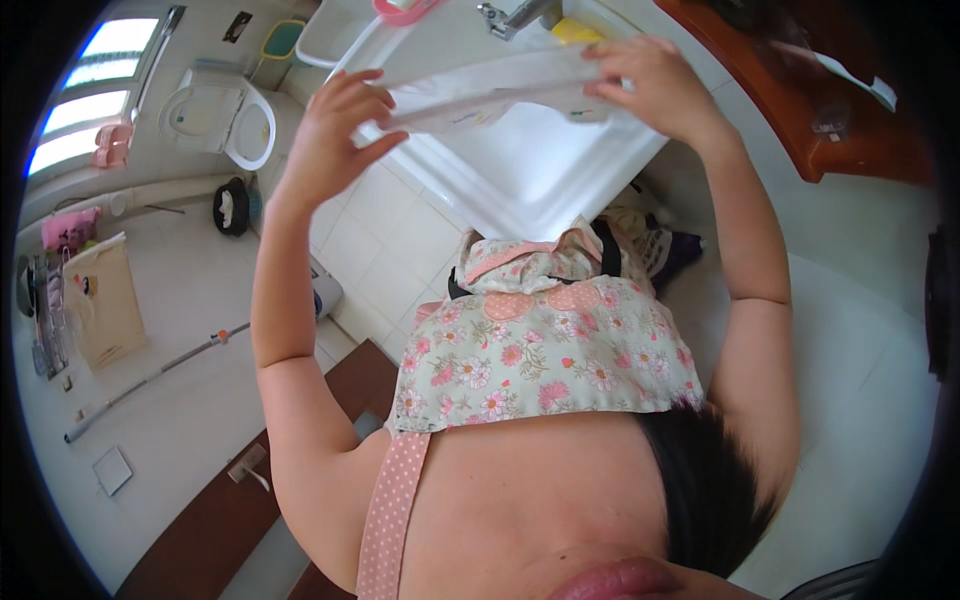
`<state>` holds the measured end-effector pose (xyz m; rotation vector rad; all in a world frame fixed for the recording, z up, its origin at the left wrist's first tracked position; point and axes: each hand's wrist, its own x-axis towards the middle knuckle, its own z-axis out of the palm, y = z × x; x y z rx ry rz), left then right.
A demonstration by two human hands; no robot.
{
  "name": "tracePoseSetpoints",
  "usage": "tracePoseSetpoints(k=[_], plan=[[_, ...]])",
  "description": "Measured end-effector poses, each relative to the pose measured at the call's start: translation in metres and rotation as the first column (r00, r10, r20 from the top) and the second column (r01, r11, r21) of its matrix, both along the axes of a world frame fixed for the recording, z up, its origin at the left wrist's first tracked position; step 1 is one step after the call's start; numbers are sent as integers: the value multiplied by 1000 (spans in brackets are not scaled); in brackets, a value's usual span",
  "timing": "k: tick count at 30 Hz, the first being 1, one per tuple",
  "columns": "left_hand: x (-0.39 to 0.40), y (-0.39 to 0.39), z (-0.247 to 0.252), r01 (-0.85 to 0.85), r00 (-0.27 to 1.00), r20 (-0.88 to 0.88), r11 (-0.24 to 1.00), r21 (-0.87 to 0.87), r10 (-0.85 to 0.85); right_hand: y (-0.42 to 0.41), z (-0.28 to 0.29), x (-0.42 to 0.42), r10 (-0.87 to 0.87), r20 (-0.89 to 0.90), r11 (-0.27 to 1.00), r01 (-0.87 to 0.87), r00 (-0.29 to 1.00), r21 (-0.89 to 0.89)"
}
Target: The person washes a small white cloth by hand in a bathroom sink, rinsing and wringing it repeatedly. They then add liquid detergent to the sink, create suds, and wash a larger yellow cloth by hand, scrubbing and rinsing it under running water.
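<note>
A thin, whitish, see-through sheet (480,94) is stretched between my two hands above a white washbasin (442,172). It bears small coloured marks; whether it is plastic or cloth I cannot tell. My left hand (345,127) grips its left end, the thumb reaching out below. At the other end, my right hand (652,86) pinches the sheet between thumb and fingers, higher up in the view. Behind it stands a metal faucet (521,19), with a yellow item (576,31) next to it. Through the sheet, parts of the basin show.
At the right, a brown wooden shelf (817,142) holds a white toothbrush (862,79). A pink dish (405,10) sits on the basin's far rim. To the left are a toilet (251,135) with its lid up, a black bin (231,206) and a wall-hung beige bag (109,307).
</note>
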<state>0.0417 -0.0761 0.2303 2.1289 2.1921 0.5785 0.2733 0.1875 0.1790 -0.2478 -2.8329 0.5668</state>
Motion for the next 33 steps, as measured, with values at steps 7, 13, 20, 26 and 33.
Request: tracePoseSetpoints(k=[7,13,20,26,33], plan=[[-6,-22,26,65,998,-32,993,101,-62,-33,69,-16,18,-158,989,6,987,145],[-26,-51,26,-77,931,360,936,345,-56,-49,69,-37,38,-341,998,-18,939,60],[-23,-79,10,-504,753,561,850,155,344,-68,51,-65,14,-430,914,-186,903,-360],[-22,-112,23,-573,625,697,813,105,351,-54,9,-101,-26,-425,475,-363,905,-802],[-3,-153,20,-662,710,482,719,211,513,-84,1,-161,86,-586,366,-573,805,-734]])
